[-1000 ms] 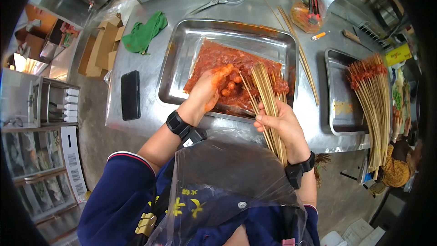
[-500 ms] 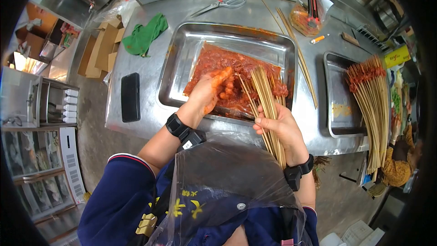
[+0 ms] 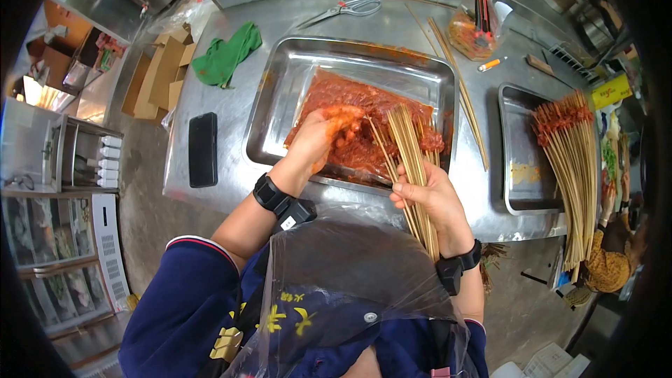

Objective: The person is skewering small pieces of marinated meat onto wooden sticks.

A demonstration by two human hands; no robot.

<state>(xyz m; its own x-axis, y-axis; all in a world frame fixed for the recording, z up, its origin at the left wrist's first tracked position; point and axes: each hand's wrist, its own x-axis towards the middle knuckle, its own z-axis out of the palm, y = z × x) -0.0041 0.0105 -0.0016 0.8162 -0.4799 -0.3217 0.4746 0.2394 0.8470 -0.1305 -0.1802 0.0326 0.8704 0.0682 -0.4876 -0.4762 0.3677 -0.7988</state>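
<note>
My left hand (image 3: 318, 138), smeared with red marinade, is over the marinated meat (image 3: 350, 89), its fingers curled and pinched together on a bit of it. The meat lies as a red slab in a steel tray (image 3: 278, 70). To the right, my right hand (image 3: 435, 201) grips a bundle of bamboo skewers (image 3: 406, 136), thumb across them. One skewer stands apart from the bundle, its tip close to my left fingertips. Red meat shows on skewers just behind the bundle. What lies under my left fingers is partly hidden.
A second steel tray (image 3: 514, 161) holds a pile of meat skewers (image 3: 570, 168) at right. Scissors (image 3: 343, 7), a green cloth (image 3: 227, 54) and a phone (image 3: 203, 149) lie around the first tray. Loose skewers (image 3: 458, 84) and a plastic tub (image 3: 470, 36) are behind it.
My left hand's fingers have shifted slightly right, toward the tip of the separate skewer. My right hand keeps its hold on the bundle, nearly still. The view has moved a little.
</note>
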